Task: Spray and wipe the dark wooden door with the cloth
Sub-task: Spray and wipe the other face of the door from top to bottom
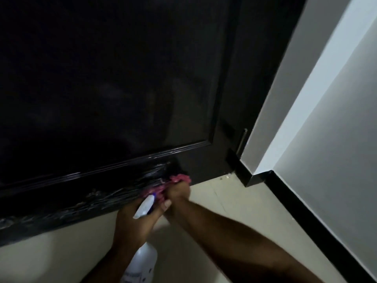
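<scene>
Door: the dark wooden door (114,78) fills the top and left; its upper panel is too dark to make out.
Wet part: shiny wet streaks (102,196) run along the door's bottom rail, just above the pale tiled floor (53,254).
Cloth: the crumpled pink cloth (175,180) is pressed on the bottom rail, partly hidden by fingers.
Right hand: the right hand (178,194) has its fingers closed tight around the cloth.
Left hand: the left hand (135,223) has its fingers wrapped around the neck of the white plastic spray bottle (145,256).
Bottle: its nozzle pokes out near the cloth; its bottom is cut off by the picture edge.
Wall: a grey wall (326,160) with black skirting (318,225) stands on the right.
</scene>
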